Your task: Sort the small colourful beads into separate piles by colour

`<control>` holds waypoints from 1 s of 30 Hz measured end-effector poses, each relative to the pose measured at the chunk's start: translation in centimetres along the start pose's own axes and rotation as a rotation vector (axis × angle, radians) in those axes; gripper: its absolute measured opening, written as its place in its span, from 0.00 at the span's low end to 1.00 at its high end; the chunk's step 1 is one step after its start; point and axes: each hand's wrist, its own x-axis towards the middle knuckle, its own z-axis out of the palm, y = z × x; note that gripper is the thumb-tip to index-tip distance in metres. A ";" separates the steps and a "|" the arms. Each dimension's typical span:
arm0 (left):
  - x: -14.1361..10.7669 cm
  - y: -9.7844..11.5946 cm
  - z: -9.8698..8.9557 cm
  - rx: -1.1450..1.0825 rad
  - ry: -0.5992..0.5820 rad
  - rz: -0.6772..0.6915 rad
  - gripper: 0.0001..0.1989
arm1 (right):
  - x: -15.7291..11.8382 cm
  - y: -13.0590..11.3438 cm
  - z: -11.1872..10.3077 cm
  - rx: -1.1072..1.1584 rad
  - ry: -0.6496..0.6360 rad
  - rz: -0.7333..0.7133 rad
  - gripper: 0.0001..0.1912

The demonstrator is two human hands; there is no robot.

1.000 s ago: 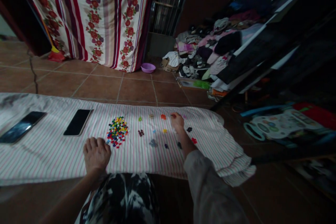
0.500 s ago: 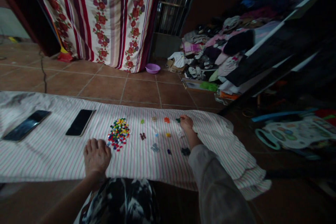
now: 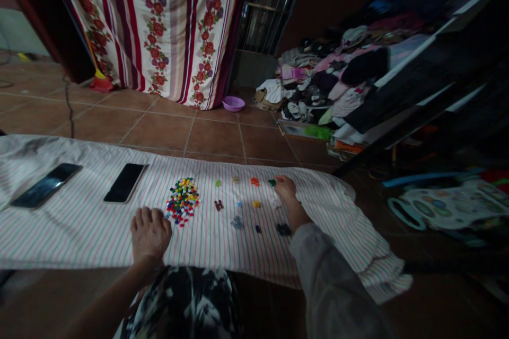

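My left hand [image 3: 150, 233] lies palm down on the striped cloth [image 3: 99, 238], fingers resting flat, beside a mixed heap of small coloured pieces [image 3: 183, 200]. At the far right group, my right hand [image 3: 285, 187] has its fingers bent together at the dark green pieces [image 3: 272, 183]; whether a piece is between the fingertips is too small to tell. Small sorted groups lie between the heap and this hand: orange [image 3: 255, 181], yellow [image 3: 256, 204], brown [image 3: 218, 205], light green [image 3: 217, 183] and grey [image 3: 237, 223]. Black pieces [image 3: 283, 230] sit near my right wrist.
Two dark phones, one upright-lying [image 3: 125, 184] and one slanted [image 3: 46, 186], rest on the cloth at the left. Beyond it on the tiled floor are a purple basin [image 3: 233, 104], a curtain [image 3: 175, 26] and piled clothes [image 3: 318, 77].
The whole view has shifted slightly to the right. My right hand stays at the dark green pieces, and my left hand remains on the cloth.
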 end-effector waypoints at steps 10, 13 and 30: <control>0.0 -0.2 0.3 -0.061 -0.004 -0.022 0.18 | -4.2 -9.6 2.5 0.099 -0.185 -0.213 0.14; -0.1 -0.3 0.6 -0.050 0.004 -0.022 0.19 | -7.7 -13.8 5.0 0.175 -0.259 -0.410 0.12; -0.2 -0.5 1.2 -0.117 0.004 -0.048 0.20 | -17.6 -23.7 12.2 -0.022 -0.570 -0.795 0.16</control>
